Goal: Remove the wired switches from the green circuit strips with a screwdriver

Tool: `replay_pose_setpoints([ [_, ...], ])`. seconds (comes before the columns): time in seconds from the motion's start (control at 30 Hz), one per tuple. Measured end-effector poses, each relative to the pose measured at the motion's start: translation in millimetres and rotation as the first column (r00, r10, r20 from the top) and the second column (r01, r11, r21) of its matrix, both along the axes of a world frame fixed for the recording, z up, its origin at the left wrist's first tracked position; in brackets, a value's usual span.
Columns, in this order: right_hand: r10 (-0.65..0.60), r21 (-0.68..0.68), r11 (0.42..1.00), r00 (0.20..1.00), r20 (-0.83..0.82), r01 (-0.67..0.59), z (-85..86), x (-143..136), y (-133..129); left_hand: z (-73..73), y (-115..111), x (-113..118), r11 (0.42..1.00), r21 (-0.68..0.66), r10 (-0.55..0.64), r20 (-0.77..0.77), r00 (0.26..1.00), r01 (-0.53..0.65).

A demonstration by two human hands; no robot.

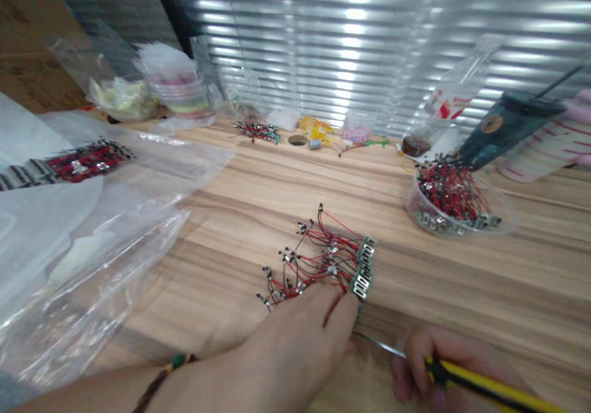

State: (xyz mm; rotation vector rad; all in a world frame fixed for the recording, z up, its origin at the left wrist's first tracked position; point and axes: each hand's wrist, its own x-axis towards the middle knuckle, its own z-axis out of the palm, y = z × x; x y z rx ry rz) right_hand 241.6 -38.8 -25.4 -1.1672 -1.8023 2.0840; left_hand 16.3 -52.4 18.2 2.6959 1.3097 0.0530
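Head view: nearest, the right hand (455, 364) has its fingers closed around a yellow-and-black screwdriver (489, 389), whose thin metal shaft points towards the left hand (305, 339). The left hand, with a braided bracelet (161, 382) at the wrist, lies palm down over the near end of a row of small green circuit boards (364, 265); its fingers are bent, but their tips are hidden, so I cannot tell whether they grip a board. The boards sit on the wood-grain desk (221, 240), their red and black wires (332, 247) spreading leftward to small connectors.

To the left, clear plastic sheeting (138, 259) lies beneath a wired bundle (92, 160). To the right, a round clear tub (503, 216) holds more wired boards.

Farther back are a small wire pile (256, 132), a yellow wrapper (316, 128) beside a round desk hole (297, 140), stacked plastic containers (178, 93), a tilted-looking clear bottle (455, 93) and a dark tumbler (508, 124) with a straw. Slatted blinds (300, 44) stand behind.
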Motion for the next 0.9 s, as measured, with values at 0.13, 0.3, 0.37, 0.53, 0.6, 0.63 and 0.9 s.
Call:
replay_pose_setpoints([
  [0.13,-0.32,-0.363,0.875,0.945,0.06,0.32,14.0,-15.5,8.8,-5.4,1.1,1.8,0.999,0.003,0.034,0.031,0.999,-0.034],
  [0.3,-0.105,-0.216,0.97,0.993,0.048,0.113,-2.2,1.1,4.0,-18.2,3.1,-6.9,0.993,0.114,0.037,0.023,0.999,-0.04],
  [0.37,-0.065,0.177,0.983,0.993,0.097,0.047,-4.4,14.4,6.2,-27.0,4.2,-12.1,0.985,0.175,-0.016,0.033,0.999,0.01],
  [0.53,-0.501,0.994,0.068,0.858,0.111,-0.089,3.0,28.8,26.2,-30.1,6.2,-15.6,0.981,0.189,-0.056,0.115,0.992,0.033],
  [0.6,-0.573,0.97,-0.012,0.796,0.193,-0.244,0.2,31.4,33.3,-24.7,6.0,-14.5,0.981,0.191,0.003,0.117,0.993,-0.026],
  [0.63,-0.581,0.95,0.037,0.767,0.272,-0.309,-2.4,33.7,35.7,-22.5,5.8,-14.4,0.977,0.207,0.027,0.125,0.992,-0.053],
  [0.9,-0.522,0.925,0.246,0.765,0.377,-0.288,0.9,40.3,53.0,-36.6,8.8,-18.0,0.908,0.409,-0.126,0.056,0.99,0.093],
])
